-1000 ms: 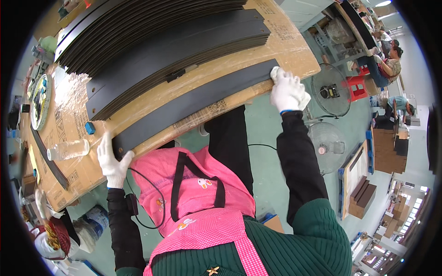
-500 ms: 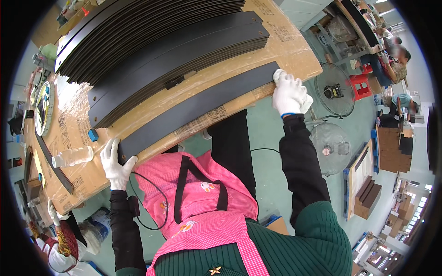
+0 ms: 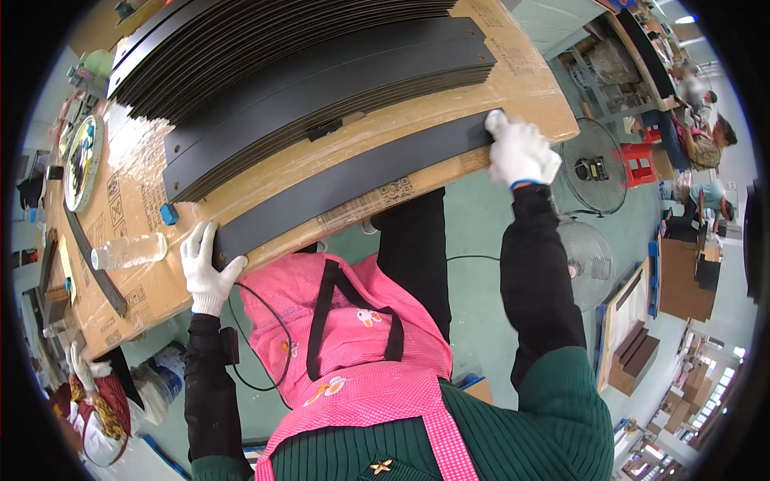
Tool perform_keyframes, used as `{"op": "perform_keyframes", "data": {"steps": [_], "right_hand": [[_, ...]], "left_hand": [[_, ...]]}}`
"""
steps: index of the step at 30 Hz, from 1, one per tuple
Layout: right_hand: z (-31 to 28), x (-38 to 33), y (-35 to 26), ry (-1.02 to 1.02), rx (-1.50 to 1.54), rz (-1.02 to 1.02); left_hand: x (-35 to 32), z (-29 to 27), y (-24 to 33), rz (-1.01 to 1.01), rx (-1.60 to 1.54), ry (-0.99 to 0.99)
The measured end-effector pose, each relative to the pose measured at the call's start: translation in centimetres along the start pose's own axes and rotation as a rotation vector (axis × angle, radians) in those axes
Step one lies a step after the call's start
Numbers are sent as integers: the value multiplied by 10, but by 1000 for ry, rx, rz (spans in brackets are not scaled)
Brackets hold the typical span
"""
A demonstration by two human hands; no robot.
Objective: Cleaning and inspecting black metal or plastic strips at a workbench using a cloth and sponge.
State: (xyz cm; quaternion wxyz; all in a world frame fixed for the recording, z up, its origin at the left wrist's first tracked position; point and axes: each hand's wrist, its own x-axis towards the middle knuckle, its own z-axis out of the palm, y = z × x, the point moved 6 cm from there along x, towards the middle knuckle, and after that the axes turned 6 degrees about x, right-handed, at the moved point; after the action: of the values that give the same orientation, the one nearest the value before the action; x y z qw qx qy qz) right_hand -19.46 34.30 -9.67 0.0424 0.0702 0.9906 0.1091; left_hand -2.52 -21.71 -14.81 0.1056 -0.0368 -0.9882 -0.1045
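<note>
A long dark grey strip (image 3: 353,178) lies along the near edge of the cardboard-covered table (image 3: 144,297). My left hand (image 3: 207,268), in a white knit glove, rests at its left end, thumb and fingers spread around the corner. At the strip's right end is my right hand (image 3: 521,152), also gloved, fingers curled and pressed onto the surface. Whatever those fingers hold, if anything, blends with the white glove. Behind the strip stands a pile of similar dark strips (image 3: 337,84), with a taller stack (image 3: 273,48) of them farther back.
Left on the table are a clear plastic bottle (image 3: 128,252), a small blue block (image 3: 168,214), a narrow dark strip (image 3: 95,268) and a round white tray (image 3: 83,164). Fans (image 3: 593,168) stand on the floor at right, near a red stool (image 3: 638,165). Co-workers are at both sides.
The view has shifted slightly, so the table sits a little farther right. My right hand stays at the strip's right end, turned somewhat and slightly blurred; my left hand keeps its place.
</note>
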Motion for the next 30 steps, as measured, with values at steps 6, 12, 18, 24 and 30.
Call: {"op": "perform_keyframes", "data": {"steps": [6,12,18,24,30], "right_hand": [[1,-8,-66,128,-25,-338],[-25,-37,-125,97,-44,-386],[-37,-155,-331,322,266,-815],[-53,-171,-379,37,371,-1014],[-55,-183,-397,252,363,-1060]], "left_hand": [[3,-5,3,61,-14,27],[3,-11,7,45,-42,29],[5,-12,6,19,-109,36],[-5,-25,-32,32,-97,47],[-4,-23,-34,68,-137,52]]}}
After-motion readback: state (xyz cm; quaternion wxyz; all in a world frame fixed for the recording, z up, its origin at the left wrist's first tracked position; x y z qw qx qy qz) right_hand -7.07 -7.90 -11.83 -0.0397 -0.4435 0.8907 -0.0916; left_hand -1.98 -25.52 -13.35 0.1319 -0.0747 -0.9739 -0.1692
